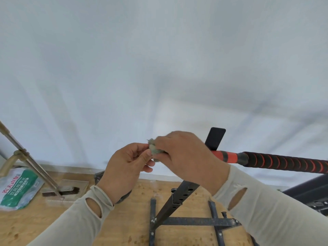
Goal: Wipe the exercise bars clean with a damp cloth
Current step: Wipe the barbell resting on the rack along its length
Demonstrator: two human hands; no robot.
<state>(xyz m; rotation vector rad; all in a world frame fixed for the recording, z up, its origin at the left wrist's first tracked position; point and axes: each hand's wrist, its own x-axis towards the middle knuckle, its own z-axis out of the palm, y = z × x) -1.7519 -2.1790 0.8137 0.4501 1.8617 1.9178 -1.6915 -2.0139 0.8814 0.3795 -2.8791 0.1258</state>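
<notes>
A horizontal exercise bar (266, 159) runs from the centre to the right edge, orange near its left end and wrapped in black-and-red grip further right. My right hand (184, 157) is closed around the bar's left end, with a small grey-green cloth (154, 150) bunched under its fingers. My left hand (127, 164) is just left of it, its thumb and fingers pinching the cloth's free edge. The bar's very end is hidden under my right hand and the cloth. A black upright post (179, 197) with adjustment holes carries the bar.
The black metal base frame (195, 221) lies on the wooden floor below my hands. A white wall fills the upper view. At the left stand a broom and dustpan (65, 189) and a green-and-white plastic bag (17, 189). More dark frame sits at the right edge (308, 192).
</notes>
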